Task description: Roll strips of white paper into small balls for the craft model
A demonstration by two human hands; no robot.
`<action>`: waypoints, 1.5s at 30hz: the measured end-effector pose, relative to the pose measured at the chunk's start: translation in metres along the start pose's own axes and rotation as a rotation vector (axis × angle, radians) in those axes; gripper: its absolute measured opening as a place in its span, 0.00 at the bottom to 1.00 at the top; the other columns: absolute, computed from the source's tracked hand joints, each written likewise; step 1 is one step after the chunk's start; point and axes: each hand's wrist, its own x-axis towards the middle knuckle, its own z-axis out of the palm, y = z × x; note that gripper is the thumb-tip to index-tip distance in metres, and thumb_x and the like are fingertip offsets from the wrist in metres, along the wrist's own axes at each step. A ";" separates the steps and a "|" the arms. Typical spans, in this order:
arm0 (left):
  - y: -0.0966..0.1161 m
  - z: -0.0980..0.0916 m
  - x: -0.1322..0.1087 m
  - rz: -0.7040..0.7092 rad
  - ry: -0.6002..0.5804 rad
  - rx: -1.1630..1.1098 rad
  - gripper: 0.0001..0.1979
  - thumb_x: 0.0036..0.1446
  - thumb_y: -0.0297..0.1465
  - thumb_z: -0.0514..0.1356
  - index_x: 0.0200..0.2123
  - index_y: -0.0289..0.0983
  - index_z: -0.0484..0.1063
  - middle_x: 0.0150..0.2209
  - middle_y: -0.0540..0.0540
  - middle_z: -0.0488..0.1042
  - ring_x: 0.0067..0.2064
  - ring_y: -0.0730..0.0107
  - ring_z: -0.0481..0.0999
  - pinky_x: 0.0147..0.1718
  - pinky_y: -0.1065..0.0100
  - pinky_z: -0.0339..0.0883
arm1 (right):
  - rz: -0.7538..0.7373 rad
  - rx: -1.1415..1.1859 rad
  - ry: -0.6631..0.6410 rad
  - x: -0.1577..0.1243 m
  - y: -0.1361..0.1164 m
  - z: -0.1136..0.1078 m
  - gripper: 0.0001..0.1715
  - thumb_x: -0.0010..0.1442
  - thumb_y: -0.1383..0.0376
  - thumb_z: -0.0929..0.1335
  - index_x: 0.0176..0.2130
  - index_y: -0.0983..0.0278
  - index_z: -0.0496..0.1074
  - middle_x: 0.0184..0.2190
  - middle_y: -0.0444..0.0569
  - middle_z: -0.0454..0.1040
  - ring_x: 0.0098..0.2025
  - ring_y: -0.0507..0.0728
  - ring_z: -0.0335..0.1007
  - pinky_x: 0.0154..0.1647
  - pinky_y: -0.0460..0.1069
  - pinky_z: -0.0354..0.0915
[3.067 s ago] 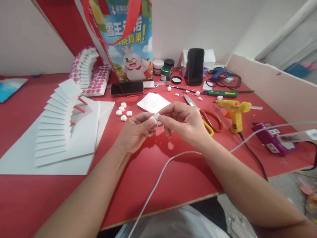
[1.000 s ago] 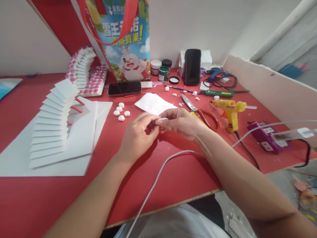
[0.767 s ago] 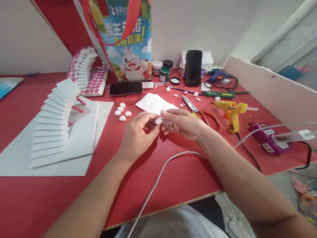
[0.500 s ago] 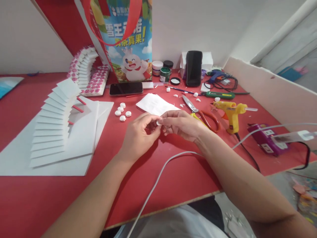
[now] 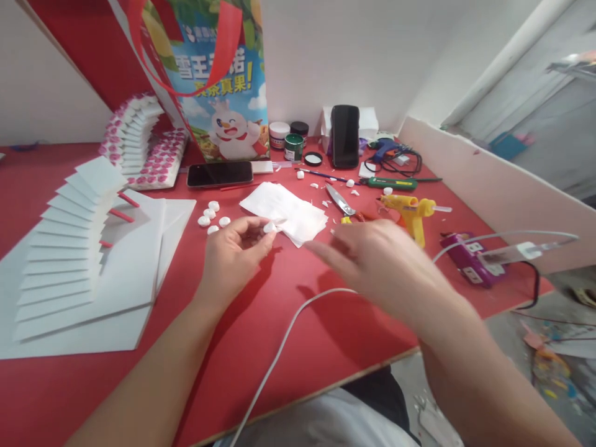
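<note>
My left hand (image 5: 235,251) pinches a small white rolled paper piece (image 5: 269,228) between thumb and fingertips, just above the red table (image 5: 326,323). My right hand (image 5: 372,257) hovers to the right of it, blurred by motion, fingers loosely stretched and apart from the piece, with nothing visible in it. A stack of white tissue sheets (image 5: 286,211) lies just beyond the two hands. Several finished white paper rolls (image 5: 212,217) sit in a cluster to the left of the tissue.
A white foam-board fan of steps (image 5: 69,242) lies left. Scissors (image 5: 342,205), a yellow glue gun (image 5: 410,211), a purple power strip (image 5: 470,264) and a white cable (image 5: 288,335) lie right. Two phones (image 5: 218,174), paint jars (image 5: 293,146) and a printed bag (image 5: 214,81) stand behind.
My right hand has let go of the white piece and pulled away to the right. The left hand keeps the piece. The view has turned to the right.
</note>
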 end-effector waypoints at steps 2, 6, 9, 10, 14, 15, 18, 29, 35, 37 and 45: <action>-0.001 0.000 0.001 -0.028 0.013 -0.090 0.12 0.52 0.35 0.70 0.39 0.37 0.81 0.33 0.46 0.81 0.31 0.70 0.75 0.32 0.70 0.72 | 0.159 -0.184 0.119 -0.017 0.022 -0.014 0.34 0.63 0.46 0.67 0.16 0.60 0.56 0.16 0.47 0.61 0.21 0.54 0.55 0.27 0.51 0.46; -0.002 0.003 0.001 -0.053 -0.024 -0.185 0.13 0.50 0.35 0.72 0.39 0.36 0.82 0.31 0.47 0.79 0.31 0.71 0.74 0.31 0.71 0.73 | 0.538 -0.301 0.409 -0.028 0.082 -0.024 0.12 0.57 0.58 0.71 0.26 0.61 0.70 0.30 0.54 0.74 0.36 0.62 0.70 0.36 0.53 0.58; 0.000 0.005 -0.001 -0.078 -0.064 -0.226 0.13 0.50 0.34 0.72 0.39 0.36 0.82 0.30 0.48 0.77 0.31 0.72 0.73 0.31 0.70 0.74 | 0.651 -0.215 0.306 -0.017 0.114 -0.016 0.14 0.58 0.57 0.69 0.27 0.63 0.72 0.29 0.54 0.75 0.37 0.63 0.71 0.38 0.54 0.59; 0.000 0.005 -0.001 -0.091 -0.073 -0.239 0.13 0.49 0.34 0.72 0.39 0.36 0.82 0.29 0.49 0.77 0.30 0.72 0.73 0.31 0.71 0.74 | 0.674 -0.089 0.276 -0.011 0.121 -0.012 0.14 0.58 0.56 0.70 0.30 0.64 0.74 0.29 0.53 0.75 0.35 0.61 0.71 0.37 0.53 0.60; 0.000 0.002 0.002 -0.153 -0.060 -0.313 0.13 0.49 0.34 0.73 0.38 0.36 0.82 0.28 0.51 0.76 0.28 0.76 0.72 0.30 0.72 0.73 | 0.697 0.253 0.274 0.008 0.129 0.001 0.15 0.49 0.57 0.75 0.24 0.66 0.73 0.20 0.48 0.70 0.25 0.56 0.65 0.28 0.51 0.57; -0.001 0.001 0.003 -0.162 -0.051 -0.341 0.14 0.48 0.35 0.73 0.38 0.36 0.82 0.28 0.51 0.76 0.28 0.76 0.72 0.31 0.72 0.73 | 0.695 0.292 0.290 0.010 0.128 0.003 0.15 0.48 0.59 0.75 0.22 0.66 0.71 0.18 0.47 0.68 0.24 0.55 0.63 0.26 0.51 0.56; -0.003 0.000 0.006 -0.202 -0.054 -0.455 0.15 0.48 0.35 0.74 0.39 0.36 0.81 0.29 0.50 0.77 0.28 0.75 0.73 0.32 0.69 0.75 | 0.684 0.381 0.378 0.012 0.116 0.002 0.12 0.50 0.61 0.73 0.24 0.66 0.71 0.19 0.47 0.68 0.23 0.53 0.60 0.23 0.50 0.57; 0.008 -0.003 0.012 -0.367 -0.012 -0.641 0.16 0.42 0.33 0.76 0.34 0.31 0.79 0.30 0.44 0.82 0.32 0.69 0.81 0.42 0.62 0.77 | 0.081 1.303 -0.108 0.040 0.032 0.011 0.12 0.51 0.60 0.75 0.34 0.64 0.77 0.28 0.47 0.71 0.23 0.50 0.60 0.22 0.47 0.56; 0.006 -0.005 0.015 -0.345 0.012 -0.611 0.18 0.42 0.33 0.76 0.34 0.31 0.78 0.29 0.45 0.82 0.29 0.71 0.80 0.38 0.64 0.77 | 0.039 1.093 -0.181 0.038 0.036 0.047 0.22 0.59 0.51 0.72 0.26 0.65 0.70 0.21 0.45 0.69 0.25 0.51 0.63 0.27 0.47 0.59; 0.004 -0.005 0.015 -0.325 0.013 -0.593 0.17 0.43 0.32 0.76 0.35 0.30 0.78 0.30 0.45 0.82 0.29 0.71 0.80 0.39 0.65 0.77 | 0.026 0.998 -0.202 0.036 0.038 0.049 0.24 0.60 0.48 0.71 0.26 0.64 0.70 0.22 0.45 0.70 0.25 0.51 0.64 0.26 0.47 0.58; 0.003 -0.006 0.013 -0.292 -0.007 -0.541 0.16 0.45 0.33 0.75 0.35 0.31 0.78 0.29 0.46 0.81 0.29 0.71 0.79 0.40 0.63 0.76 | -0.045 0.828 -0.093 0.037 0.040 0.051 0.23 0.61 0.48 0.70 0.26 0.63 0.70 0.20 0.44 0.70 0.23 0.51 0.63 0.25 0.47 0.60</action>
